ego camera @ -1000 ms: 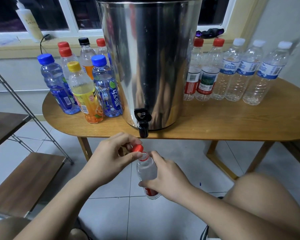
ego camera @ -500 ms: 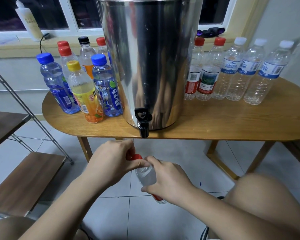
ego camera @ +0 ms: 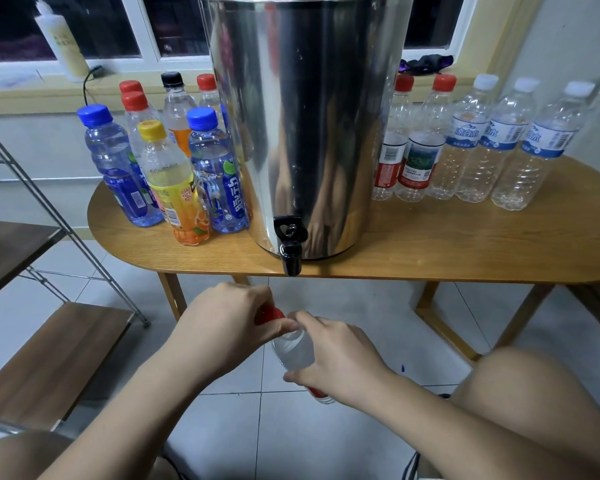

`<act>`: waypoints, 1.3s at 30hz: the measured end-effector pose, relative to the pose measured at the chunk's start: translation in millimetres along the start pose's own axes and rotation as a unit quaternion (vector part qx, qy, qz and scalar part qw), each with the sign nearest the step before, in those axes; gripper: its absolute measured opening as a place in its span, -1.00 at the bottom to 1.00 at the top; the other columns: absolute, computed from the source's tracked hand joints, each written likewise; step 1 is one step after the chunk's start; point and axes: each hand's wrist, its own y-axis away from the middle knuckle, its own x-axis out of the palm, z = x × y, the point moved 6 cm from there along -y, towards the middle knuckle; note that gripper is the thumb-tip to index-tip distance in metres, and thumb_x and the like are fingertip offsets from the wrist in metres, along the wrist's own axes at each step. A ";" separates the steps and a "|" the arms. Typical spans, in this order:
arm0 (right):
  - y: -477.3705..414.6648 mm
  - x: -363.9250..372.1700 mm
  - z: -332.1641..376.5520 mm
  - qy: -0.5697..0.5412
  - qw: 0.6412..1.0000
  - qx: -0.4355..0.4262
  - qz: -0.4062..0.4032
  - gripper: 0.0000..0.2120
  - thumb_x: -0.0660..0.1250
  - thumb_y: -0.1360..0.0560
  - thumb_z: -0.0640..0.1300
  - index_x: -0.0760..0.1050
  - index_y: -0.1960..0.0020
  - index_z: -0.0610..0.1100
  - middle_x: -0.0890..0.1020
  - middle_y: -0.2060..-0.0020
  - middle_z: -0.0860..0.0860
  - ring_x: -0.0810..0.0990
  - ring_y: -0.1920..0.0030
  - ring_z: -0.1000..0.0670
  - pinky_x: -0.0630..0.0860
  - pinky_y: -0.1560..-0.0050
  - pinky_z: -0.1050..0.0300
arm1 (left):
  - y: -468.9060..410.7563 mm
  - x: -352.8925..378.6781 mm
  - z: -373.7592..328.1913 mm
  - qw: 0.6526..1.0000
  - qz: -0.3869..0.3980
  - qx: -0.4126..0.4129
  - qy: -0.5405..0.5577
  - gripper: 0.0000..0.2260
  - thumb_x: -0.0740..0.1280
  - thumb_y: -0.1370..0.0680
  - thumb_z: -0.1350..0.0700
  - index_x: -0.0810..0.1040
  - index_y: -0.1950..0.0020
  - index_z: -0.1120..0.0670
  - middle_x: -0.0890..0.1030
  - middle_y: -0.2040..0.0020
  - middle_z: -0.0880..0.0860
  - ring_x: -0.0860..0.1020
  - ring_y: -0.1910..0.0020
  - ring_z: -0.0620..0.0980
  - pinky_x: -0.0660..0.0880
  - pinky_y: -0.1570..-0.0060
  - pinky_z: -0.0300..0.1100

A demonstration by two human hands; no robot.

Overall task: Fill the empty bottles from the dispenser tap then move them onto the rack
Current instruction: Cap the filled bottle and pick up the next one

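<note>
A clear plastic bottle (ego camera: 297, 349) with a red label is held below the table edge, in front of the black tap (ego camera: 290, 245) of the steel dispenser (ego camera: 305, 109). My right hand (ego camera: 336, 358) grips its body. My left hand (ego camera: 229, 323) pinches its red cap (ego camera: 272, 313) at the bottle's neck. Several capped bottles with coloured labels (ego camera: 174, 174) stand left of the dispenser. Several clear, empty-looking bottles (ego camera: 478, 140) stand to its right.
The oval wooden table (ego camera: 465, 244) carries the dispenser and bottles. A metal rack with wooden shelves (ego camera: 49, 362) stands at the left on the tiled floor. My bare knee (ego camera: 534, 393) sits at lower right. A squeeze bottle (ego camera: 63, 39) is on the window sill.
Both hands and the bottle have sunk a little lower and tilted. My left hand has closed further over the red cap, which showed more plainly a second ago.
</note>
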 end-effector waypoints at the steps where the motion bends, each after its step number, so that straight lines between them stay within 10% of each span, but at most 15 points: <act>1: 0.0 -0.6 -0.4 -0.001 1.000 0.001 -0.001 -0.34 0.56 -0.36 0.32 0.35 -0.32 0.16 0.67 -0.13 0.12 0.64 -0.06 -0.08 0.62 -0.05 -0.03 | 0.4 0.1 -2.5 1.000 0.003 0.001 0.001 -0.44 0.19 -0.45 -0.58 0.61 0.00 -0.14 0.61 0.19 -0.14 0.56 0.19 -0.12 0.57 0.21 -0.09; 5: 1.0 -7.4 -3.9 -0.008 1.000 0.002 -0.011 -0.32 0.57 -0.38 0.28 0.37 -0.40 0.18 0.67 -0.16 0.14 0.64 -0.08 -0.03 0.61 -0.08 0.01 | -0.7 -4.1 -10.1 0.993 0.040 0.057 0.097 -0.81 0.55 -0.55 -0.12 0.66 -0.13 -0.17 0.63 -0.01 -0.23 0.57 0.01 -0.19 0.57 0.00 -0.16; 8: 2.1 -11.3 -4.8 -0.008 1.000 0.001 -0.008 -0.34 0.58 -0.39 0.24 0.39 -0.40 0.20 0.66 -0.16 0.15 0.65 -0.07 -0.01 0.59 -0.04 0.06 | -1.0 -3.2 -8.3 0.986 0.059 0.088 0.132 -0.72 0.64 -0.49 0.04 0.70 -0.14 -0.20 0.65 -0.04 -0.30 0.60 -0.05 -0.27 0.54 -0.04 -0.30; 16: 3.1 -12.8 -2.6 -0.028 1.000 0.006 0.006 -0.37 0.57 -0.36 0.27 0.37 -0.30 0.17 0.66 -0.11 0.15 0.64 -0.05 -0.03 0.62 -0.04 -0.02 | 0.9 -4.6 -5.8 0.992 -0.010 0.049 0.115 -0.53 0.30 -0.48 -0.55 0.65 -0.05 -0.20 0.63 0.12 -0.24 0.59 0.10 -0.23 0.53 0.18 -0.25; 27: 6.0 -21.3 -3.3 -0.025 0.999 -0.002 -0.020 -0.40 0.54 -0.37 0.30 0.38 -0.29 0.18 0.66 -0.07 0.15 0.62 -0.05 -0.02 0.56 -0.01 0.04 | 2.7 -6.7 -18.6 0.989 -0.063 0.057 0.121 -0.79 0.42 -0.59 -0.24 0.63 -0.02 -0.12 0.59 0.11 -0.22 0.58 0.15 -0.15 0.56 0.17 -0.11; 39: 19.5 -64.9 -19.5 -0.286 0.951 0.027 -0.113 -0.28 0.74 -0.29 0.13 0.50 -0.35 0.24 0.74 -0.04 0.28 0.73 -0.04 0.18 0.68 -0.11 0.09 | 12.8 28.3 -13.9 0.959 0.059 -0.001 0.276 -0.30 0.63 -0.33 -0.40 0.52 -0.37 -0.21 0.62 -0.28 -0.31 0.58 -0.29 -0.27 0.54 -0.14 -0.28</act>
